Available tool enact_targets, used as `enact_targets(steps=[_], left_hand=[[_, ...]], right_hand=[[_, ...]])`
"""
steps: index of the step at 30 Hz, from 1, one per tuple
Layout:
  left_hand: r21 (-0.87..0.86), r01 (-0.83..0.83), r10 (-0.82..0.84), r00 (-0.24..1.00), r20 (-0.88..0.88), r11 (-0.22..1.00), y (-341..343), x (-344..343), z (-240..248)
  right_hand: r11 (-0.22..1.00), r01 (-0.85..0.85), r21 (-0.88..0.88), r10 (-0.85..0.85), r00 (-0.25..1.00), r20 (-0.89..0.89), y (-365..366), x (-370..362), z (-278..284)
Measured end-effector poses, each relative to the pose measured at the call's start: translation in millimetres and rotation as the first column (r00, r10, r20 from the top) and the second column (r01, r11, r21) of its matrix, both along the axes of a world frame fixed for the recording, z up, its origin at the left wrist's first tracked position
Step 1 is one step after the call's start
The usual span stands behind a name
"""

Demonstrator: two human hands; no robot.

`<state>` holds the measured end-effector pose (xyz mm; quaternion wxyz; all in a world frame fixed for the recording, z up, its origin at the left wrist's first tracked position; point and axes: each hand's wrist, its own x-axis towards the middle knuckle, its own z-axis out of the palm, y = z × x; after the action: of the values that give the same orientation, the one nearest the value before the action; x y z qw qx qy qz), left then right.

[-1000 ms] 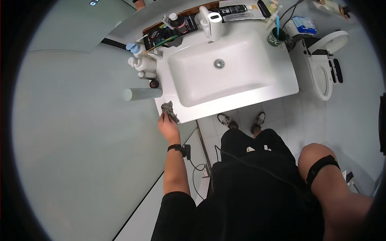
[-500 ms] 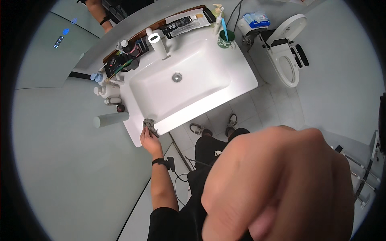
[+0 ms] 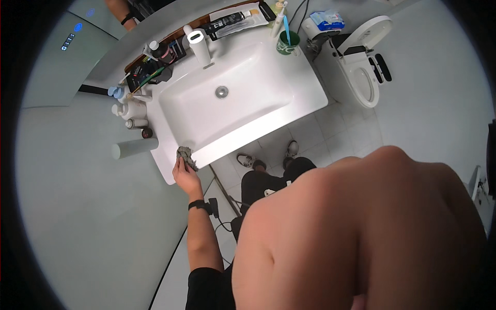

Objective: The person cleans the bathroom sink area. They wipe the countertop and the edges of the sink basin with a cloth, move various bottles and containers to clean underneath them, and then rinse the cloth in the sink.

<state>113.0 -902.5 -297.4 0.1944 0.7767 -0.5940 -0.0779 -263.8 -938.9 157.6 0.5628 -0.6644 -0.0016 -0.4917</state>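
The left hand point(image 3: 187, 178) has its thumb and fingers drawn together on a crumpled grey cloth point(image 3: 184, 155), with a dark band point(image 3: 200, 205) at the wrist. The right hand point(image 3: 356, 232) looms close to the camera in front of the sink point(image 3: 227, 111), blurred and curled; whether it holds anything I cannot tell

The cloth rests on the sink's rim at the front left corner, bunched rather than spread. It looks light, soft and limp, nothing to break; if damp, it may be a little slippery. The bunched middle seems the best place to take hold, with the palm flat over it for even pressure, since a loose edge would probably fold under

Left of the sink stand a pale cylinder point(image 3: 134, 149), a small dark jar point(image 3: 147, 133) and white bottles point(image 3: 133, 110). Behind the sink are the tap point(image 3: 199, 46), a black box point(image 3: 140, 76) and a black tube point(image 3: 227, 22); at its back right, a green cup point(image 3: 287, 46). Beyond its right end are the wipes point(image 3: 327, 20) and the toilet point(image 3: 361, 82)

As for writing, the tube and cup carry pale lettering, the box and wipes small print, and the mirror at the sink's far left a lit display point(image 3: 67, 42); the cloth shows no label
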Motion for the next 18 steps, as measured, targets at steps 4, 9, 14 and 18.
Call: enact_targets(steps=[4, 9, 14, 18], left_hand=[[0.013, 0.011, -0.011, 0.999, -0.031, 1.0, -3, 3, 2], [0.008, 0.029, -0.029, 0.999, -0.032, 1.0, 1, 4, -3], [-0.027, 0.02, -0.022, 0.998, -0.051, 0.999, -5, 12, 6], [-0.08, -0.023, 0.015, 0.994, -0.104, 0.997, -15, 13, 6]], right_hand=[[1.0, -0.01, -0.009, 0.009, 0.998, -0.068, -7, 9, 9], [0.999, -0.031, -0.012, 0.03, 0.995, -0.095, -9, 24, 12], [0.997, -0.078, -0.017, 0.076, 0.993, -0.093, -25, 39, 9], [0.996, -0.087, -0.028, 0.081, 0.985, -0.152, -53, 76, -4]])
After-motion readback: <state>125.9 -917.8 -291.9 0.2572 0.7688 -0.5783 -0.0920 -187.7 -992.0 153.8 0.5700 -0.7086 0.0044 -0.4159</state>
